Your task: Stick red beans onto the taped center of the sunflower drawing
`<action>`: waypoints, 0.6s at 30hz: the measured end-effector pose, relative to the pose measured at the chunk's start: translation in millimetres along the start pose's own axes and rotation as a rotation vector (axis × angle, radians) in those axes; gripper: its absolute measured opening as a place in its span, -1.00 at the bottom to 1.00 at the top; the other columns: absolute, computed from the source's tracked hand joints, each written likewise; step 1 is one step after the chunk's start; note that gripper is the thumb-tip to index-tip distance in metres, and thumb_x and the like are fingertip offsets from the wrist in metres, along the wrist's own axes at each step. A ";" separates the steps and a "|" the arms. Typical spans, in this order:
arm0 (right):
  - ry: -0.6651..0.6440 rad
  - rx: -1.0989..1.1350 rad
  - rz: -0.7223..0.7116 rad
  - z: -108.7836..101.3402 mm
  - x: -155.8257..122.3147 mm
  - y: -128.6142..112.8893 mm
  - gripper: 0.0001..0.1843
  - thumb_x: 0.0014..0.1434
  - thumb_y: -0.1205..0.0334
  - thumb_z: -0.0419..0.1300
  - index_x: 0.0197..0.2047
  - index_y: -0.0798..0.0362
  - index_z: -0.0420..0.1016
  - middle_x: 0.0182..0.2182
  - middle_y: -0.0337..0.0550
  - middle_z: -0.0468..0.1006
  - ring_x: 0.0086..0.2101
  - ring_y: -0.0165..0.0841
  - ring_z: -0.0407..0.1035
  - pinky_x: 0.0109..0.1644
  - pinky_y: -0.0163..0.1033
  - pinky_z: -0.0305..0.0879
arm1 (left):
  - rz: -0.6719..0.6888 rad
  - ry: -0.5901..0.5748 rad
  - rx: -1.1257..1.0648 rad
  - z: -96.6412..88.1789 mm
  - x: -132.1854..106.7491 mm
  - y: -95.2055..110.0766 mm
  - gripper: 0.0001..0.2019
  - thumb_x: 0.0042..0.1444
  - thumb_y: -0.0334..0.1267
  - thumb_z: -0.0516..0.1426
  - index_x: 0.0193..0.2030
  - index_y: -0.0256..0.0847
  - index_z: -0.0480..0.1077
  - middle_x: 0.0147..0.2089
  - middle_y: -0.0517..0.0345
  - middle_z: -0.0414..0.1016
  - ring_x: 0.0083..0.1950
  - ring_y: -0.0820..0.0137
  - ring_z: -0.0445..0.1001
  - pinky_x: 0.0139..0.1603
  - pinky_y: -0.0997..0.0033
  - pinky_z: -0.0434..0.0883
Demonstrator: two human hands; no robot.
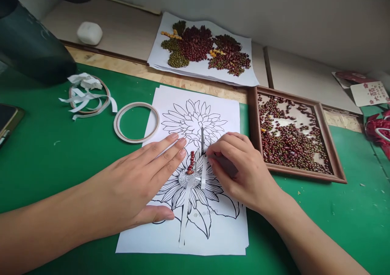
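Note:
A white sheet with a line drawing of sunflowers (213, 230) lies on the green mat. My left hand (143, 177) rests flat on its left side, fingers stretched out, holding the paper down. A short row of red beans (191, 163) is stuck along a petal just right of my left fingertips. My right hand (237, 169) is curled over the drawing, its fingertips pinched on a thin white strip of tape backing (203, 173) beside the beans. A longer white strip (185, 214) runs down the stem.
A wooden frame (332, 153) full of red and green beans sits right of the sheet. A tape ring (136, 122) and a pile of peeled strips (87, 96) lie at left. A finished bean picture (204, 49) lies behind. A dark object (27, 43) stands far left.

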State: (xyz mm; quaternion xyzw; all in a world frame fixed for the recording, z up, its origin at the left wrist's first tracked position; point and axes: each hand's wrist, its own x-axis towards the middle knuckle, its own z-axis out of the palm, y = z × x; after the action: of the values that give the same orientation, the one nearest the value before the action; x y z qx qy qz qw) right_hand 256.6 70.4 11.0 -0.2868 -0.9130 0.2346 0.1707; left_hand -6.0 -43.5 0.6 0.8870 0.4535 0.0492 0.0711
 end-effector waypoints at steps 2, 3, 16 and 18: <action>0.001 -0.014 -0.004 0.6 0.5 -0.4 -0.90 0.34 0.41 0.15 -0.14 0.05 0.45 -0.30 -0.20 0.50 -0.26 -0.33 0.37 0.17 -0.03 0.22 | -0.017 -0.015 0.012 -0.5 0.2 0.8 -0.01 0.31 0.28 0.12 0.61 -0.38 -0.10 0.65 -0.10 -0.19 0.64 -0.07 -0.08 0.49 -0.05 0.31; -0.002 -0.027 -0.004 0.8 0.7 -1.0 -0.90 0.35 0.41 0.13 -0.16 0.05 0.45 -0.31 -0.20 0.50 -0.27 -0.33 0.36 0.16 -0.03 0.22 | -0.010 -0.014 0.021 -0.3 0.4 0.6 -0.01 0.31 0.29 0.11 0.61 -0.39 -0.10 0.65 -0.11 -0.20 0.65 -0.07 -0.08 0.48 -0.05 0.32; -0.018 -0.133 -0.018 2.9 -0.8 -11.9 -0.89 0.29 0.44 0.07 -0.24 0.04 0.30 -0.37 -0.24 0.39 -0.36 -0.37 0.24 0.03 -0.02 0.20 | 0.025 0.030 -0.029 1.3 0.8 -3.5 -0.02 0.34 0.29 0.08 0.62 -0.36 -0.13 0.64 -0.14 -0.12 0.62 -0.08 0.00 0.51 -0.02 0.29; 0.027 -0.041 -0.082 1.3 -0.8 -13.2 -0.84 0.20 0.48 0.04 -0.27 0.01 0.20 -0.40 -0.27 0.30 -0.39 -0.38 0.17 -0.08 -0.04 0.18 | 0.030 0.040 -0.055 1.0 1.0 -3.7 -0.01 0.32 0.28 0.12 0.62 -0.36 -0.12 0.63 -0.18 -0.09 0.61 -0.10 0.02 0.51 -0.04 0.30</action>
State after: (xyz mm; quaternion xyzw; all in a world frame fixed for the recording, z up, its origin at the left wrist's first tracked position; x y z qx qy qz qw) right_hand 250.8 60.0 16.7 -0.2557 -0.9262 0.2048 0.1865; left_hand -8.1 -40.7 -1.0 0.8902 0.4401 0.0806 0.0856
